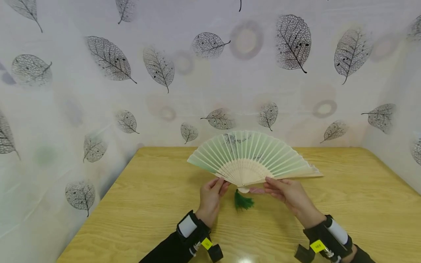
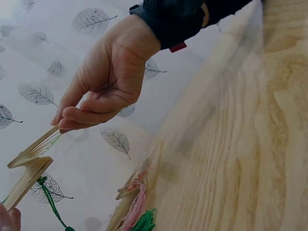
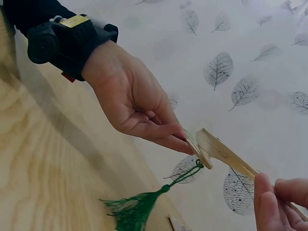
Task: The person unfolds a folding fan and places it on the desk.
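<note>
A pale green folding fan (image 1: 250, 155) with light wooden ribs is spread wide just above the wooden table (image 1: 345, 204). My left hand (image 1: 218, 183) pinches its left outer rib near the pivot. My right hand (image 1: 269, 182) pinches the right outer rib. A dark green tassel (image 1: 243, 202) hangs from the pivot between the hands. In the right wrist view the left hand (image 3: 137, 103) grips one rib, and the right hand's fingertips (image 3: 272, 204) hold the other rib (image 3: 231, 156); the tassel (image 3: 132, 209) dangles below. In the left wrist view the right hand (image 2: 103, 82) pinches a rib (image 2: 36, 147).
Walls covered in leaf-patterned white sheeting (image 1: 210, 73) close in the table at the back and on both sides. Both wrists carry black bands with yellow tags (image 1: 317, 245). The glossy tabletop reflects the fan and tassel (image 2: 139, 216).
</note>
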A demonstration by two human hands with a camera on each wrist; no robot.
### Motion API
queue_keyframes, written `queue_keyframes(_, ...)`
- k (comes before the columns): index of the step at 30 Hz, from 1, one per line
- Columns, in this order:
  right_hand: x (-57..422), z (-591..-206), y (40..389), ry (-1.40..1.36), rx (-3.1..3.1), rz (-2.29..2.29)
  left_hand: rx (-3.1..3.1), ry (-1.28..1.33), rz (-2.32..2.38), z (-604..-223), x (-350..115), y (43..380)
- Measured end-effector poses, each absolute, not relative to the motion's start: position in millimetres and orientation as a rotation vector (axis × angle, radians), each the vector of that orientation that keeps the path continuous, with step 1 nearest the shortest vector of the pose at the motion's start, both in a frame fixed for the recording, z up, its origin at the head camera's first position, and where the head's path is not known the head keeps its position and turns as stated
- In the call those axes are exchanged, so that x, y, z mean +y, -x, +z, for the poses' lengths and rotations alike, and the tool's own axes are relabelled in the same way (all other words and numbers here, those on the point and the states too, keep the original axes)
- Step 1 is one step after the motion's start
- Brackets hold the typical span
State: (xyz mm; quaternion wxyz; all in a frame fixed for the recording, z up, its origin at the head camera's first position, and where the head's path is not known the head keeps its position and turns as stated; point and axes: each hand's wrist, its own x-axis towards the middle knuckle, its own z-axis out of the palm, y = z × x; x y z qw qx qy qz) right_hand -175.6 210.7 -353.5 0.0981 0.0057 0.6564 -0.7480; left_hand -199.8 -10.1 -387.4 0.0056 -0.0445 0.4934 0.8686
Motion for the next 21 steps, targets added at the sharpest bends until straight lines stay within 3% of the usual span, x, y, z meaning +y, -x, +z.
queue_keyframes(21,182.3,-366.0,136.2,-0.151,1.727,-2.196,1.508,0.227,2.601,-390.9,-43.8,157.3)
